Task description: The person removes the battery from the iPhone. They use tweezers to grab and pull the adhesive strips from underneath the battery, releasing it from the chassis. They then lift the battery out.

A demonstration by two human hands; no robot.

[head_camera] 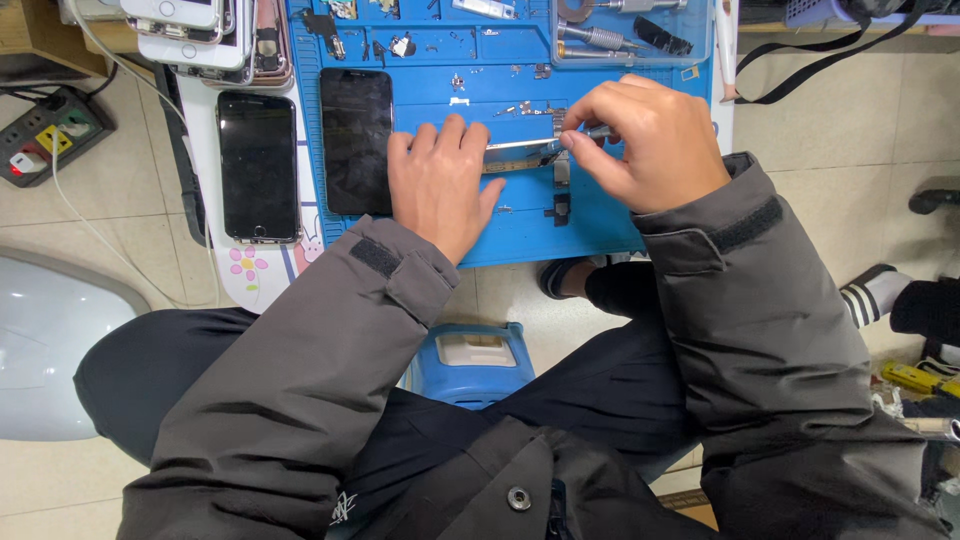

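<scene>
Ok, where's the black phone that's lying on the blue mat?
In the head view, the black phone lies on the blue silicone mat's left edge, just left of the left hand.

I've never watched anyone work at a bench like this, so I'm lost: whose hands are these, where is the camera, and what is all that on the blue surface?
The camera sits on the person's head and looks down, so you see their own two arms in grey jacket sleeves and their lap. The left hand lies flat, pressing a long thin part against the blue rubber work mat. The right hand pinches a slim silver metal tool, its tip over that part; what the part is, I cannot tell. Left of the hands a black smartphone with a dark screen lies on the mat, and a second black smartphone lies beside the mat. Tiny screws and metal bits dot the mat. A clear plastic tray of tools sits at the top right.
</scene>
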